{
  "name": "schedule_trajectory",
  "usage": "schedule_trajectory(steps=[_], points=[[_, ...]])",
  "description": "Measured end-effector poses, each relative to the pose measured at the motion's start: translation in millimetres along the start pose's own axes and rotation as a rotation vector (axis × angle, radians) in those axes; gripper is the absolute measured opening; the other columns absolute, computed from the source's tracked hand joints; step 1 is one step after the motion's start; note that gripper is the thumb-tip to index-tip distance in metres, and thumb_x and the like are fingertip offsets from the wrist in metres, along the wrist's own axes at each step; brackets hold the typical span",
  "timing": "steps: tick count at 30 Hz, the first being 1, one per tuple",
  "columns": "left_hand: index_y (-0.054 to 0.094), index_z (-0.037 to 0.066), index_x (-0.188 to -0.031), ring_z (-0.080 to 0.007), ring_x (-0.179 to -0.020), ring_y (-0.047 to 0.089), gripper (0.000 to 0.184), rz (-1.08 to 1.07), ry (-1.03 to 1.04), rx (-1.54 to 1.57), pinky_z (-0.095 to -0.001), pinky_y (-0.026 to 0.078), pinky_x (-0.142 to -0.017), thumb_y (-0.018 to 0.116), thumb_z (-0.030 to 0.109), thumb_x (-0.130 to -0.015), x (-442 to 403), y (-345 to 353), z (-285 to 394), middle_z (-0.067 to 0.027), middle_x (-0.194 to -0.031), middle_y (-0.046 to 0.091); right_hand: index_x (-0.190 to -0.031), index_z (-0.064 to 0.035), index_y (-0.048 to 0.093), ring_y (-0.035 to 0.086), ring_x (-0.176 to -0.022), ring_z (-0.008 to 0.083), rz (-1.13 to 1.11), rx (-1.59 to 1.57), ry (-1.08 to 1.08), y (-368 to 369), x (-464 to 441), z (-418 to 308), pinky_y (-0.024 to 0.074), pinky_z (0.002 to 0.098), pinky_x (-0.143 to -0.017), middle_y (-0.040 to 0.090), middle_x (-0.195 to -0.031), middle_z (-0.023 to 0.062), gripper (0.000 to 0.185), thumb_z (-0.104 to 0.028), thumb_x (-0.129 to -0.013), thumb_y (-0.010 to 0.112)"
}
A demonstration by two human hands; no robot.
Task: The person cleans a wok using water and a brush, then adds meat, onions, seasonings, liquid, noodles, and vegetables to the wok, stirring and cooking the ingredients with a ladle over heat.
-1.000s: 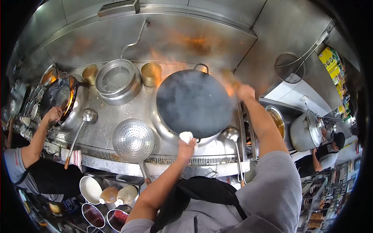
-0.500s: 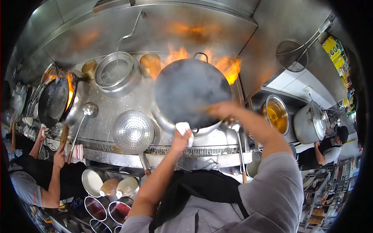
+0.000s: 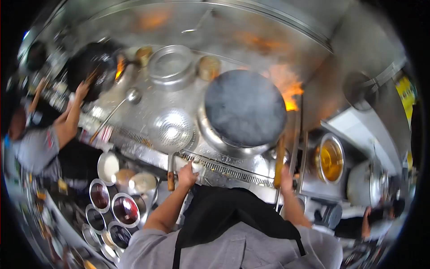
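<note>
A dark, smoking wok (image 3: 244, 110) sits over the burner, with flames (image 3: 286, 87) rising behind its right side. My left hand (image 3: 186, 175) is closed on a folded white cloth (image 3: 197, 167), below and to the left of the wok and apart from it. To the wok's lower right, my right hand (image 3: 287, 180) is blurred. It appears closed around a long bamboo wok brush (image 3: 280, 161), which stands nearly upright by the stove's front edge. Close to my left hand, a perforated strainer (image 3: 171, 130) rests on the stove, its wooden handle (image 3: 171, 181) pointing toward me.
A ladle (image 3: 133, 95) and a metal pot (image 3: 170, 67) are on the stove to the left. A bowl of yellow oil (image 3: 330, 159) stands at right. Several sauce containers (image 3: 126, 209) are at lower left. A co-worker (image 3: 38, 148) works at another wok (image 3: 94, 69).
The view has turned and shifted. My left hand has come off the wok's near edge with the cloth. My right hand has drawn back from over the wok toward my body.
</note>
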State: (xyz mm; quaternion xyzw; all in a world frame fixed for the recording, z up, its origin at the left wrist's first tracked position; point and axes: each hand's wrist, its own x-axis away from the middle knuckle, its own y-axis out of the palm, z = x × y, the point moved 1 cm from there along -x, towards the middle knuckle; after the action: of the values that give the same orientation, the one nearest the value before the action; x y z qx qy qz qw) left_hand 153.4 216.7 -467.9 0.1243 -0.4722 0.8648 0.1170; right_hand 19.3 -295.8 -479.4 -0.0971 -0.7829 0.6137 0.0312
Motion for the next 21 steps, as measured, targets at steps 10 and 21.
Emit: schedule_trajectory(steps=[10, 21], points=[[0.035, 0.01, -0.145, -0.0412, -0.12, 0.05, 0.08, 0.538, -0.365, 0.21, -0.0489, 0.044, -0.101, 0.074, 0.03, -0.077, 137.8, 30.5, 1.4, -0.0217, -0.13, 0.05, -0.149, -0.0132, 0.029, 0.06, -0.096, 0.0247, -0.464, -0.954, 0.284, 56.6, 32.6, -8.0, 0.0528, 0.0392, -0.077, 0.057, -0.118, 0.0137, 0.056, -0.028, -0.1, 0.052], [0.059, 0.001, -0.119, -0.0368, -0.114, 0.061, 0.055, 0.597, -1.389, 0.457, -0.0432, 0.048, -0.098, 0.072, 0.035, -0.077, 570.4, 177.5, -72.6, -0.0264, -0.119, 0.063, -0.124, -0.0135, 0.033, 0.052, -0.077, 0.0238, -0.646, -0.811, 0.272, 79.1, -12.0, -6.4, 0.0473, 0.0388, -0.064, 0.049, -0.096, 0.0102, 0.038, -0.038, -0.1, 0.048]])
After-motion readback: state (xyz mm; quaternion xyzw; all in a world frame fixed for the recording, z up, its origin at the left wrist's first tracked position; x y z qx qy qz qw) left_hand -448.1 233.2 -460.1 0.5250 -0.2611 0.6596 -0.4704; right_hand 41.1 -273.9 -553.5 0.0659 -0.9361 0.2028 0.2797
